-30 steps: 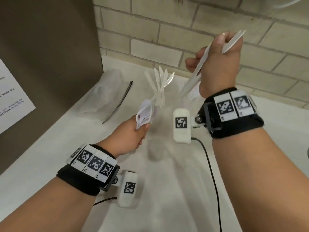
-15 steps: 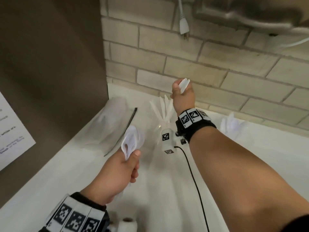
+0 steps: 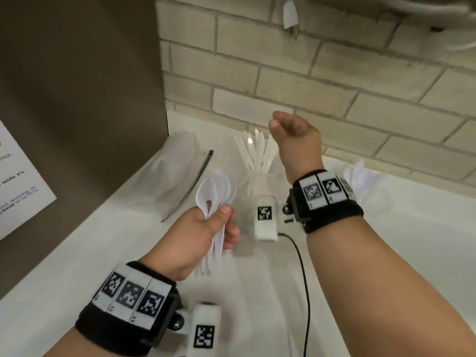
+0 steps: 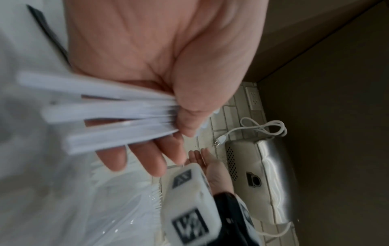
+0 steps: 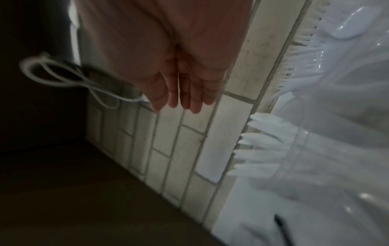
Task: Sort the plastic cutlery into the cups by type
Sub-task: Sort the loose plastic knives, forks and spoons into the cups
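The left hand (image 3: 203, 235) grips a bunch of spoons (image 3: 216, 191), bowls up, handles pointing down. The right hand (image 3: 296, 135), relaxed and empty, hovers above the knife cup (image 3: 257, 155), just beyond the spoons.

Spoons (image 3: 219, 191): white plastic, glossy.
Knives (image 3: 260, 153): white plastic, standing in clear cup (image 3: 260, 184).
Counter (image 3: 386, 253): white.
Wall (image 3: 283, 81): cream brick, grey mortar lines.
Side panel (image 3: 77, 99): dull brown.
Wristbands (image 3: 332, 202): black, white tags with black square-code pattern.
Cable (image 3: 304, 279): black.
Plug (image 3: 289, 14): white.
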A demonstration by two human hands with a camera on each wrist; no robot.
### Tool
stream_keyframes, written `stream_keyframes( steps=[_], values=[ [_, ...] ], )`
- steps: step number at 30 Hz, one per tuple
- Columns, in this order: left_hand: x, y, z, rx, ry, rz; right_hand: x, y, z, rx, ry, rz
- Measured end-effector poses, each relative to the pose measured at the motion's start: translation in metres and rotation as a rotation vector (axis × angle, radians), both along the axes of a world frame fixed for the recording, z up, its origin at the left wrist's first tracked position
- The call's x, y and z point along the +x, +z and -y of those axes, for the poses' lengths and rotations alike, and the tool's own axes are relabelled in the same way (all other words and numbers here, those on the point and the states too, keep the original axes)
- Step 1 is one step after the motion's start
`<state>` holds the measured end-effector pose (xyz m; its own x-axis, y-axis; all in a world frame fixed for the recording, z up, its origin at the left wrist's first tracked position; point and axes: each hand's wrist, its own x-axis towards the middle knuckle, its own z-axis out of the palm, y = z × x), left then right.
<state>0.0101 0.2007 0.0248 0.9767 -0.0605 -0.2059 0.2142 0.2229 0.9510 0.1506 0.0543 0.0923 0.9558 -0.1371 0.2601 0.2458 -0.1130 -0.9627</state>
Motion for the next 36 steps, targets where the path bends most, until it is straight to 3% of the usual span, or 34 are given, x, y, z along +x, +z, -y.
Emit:
stream_keyframes(
  steps=[3,6,10,13,21,24,36],
  values=[
    [-0.001,0.005,0.003,-0.129,-0.082,-0.017,-0.048,0.0,0.003,-0.01,0.122,-0.001],
    [-0.001,0.007,0.007,-0.118,-0.123,0.017,-0.088,0.002,0.008,-0.167,0.169,-0.047],
    [-0.001,0.004,0.018,0.049,-0.078,0.032,-0.118,0.0,0.009,-0.471,0.204,-0.122],
    [-0.002,0.001,0.022,0.241,-0.081,0.089,-0.124,-0.006,0.008,-0.59,0.17,-0.123],
    [-0.01,0.004,0.027,0.119,-0.12,0.122,-0.122,-0.015,0.008,-0.433,0.16,-0.148],
    [-0.008,0.003,0.024,0.166,-0.105,0.13,-0.126,-0.015,0.004,-0.459,0.198,-0.159],
    [-0.01,-0.002,0.026,0.043,-0.156,0.152,-0.117,-0.025,-0.003,-0.419,0.143,-0.149]
  ],
)
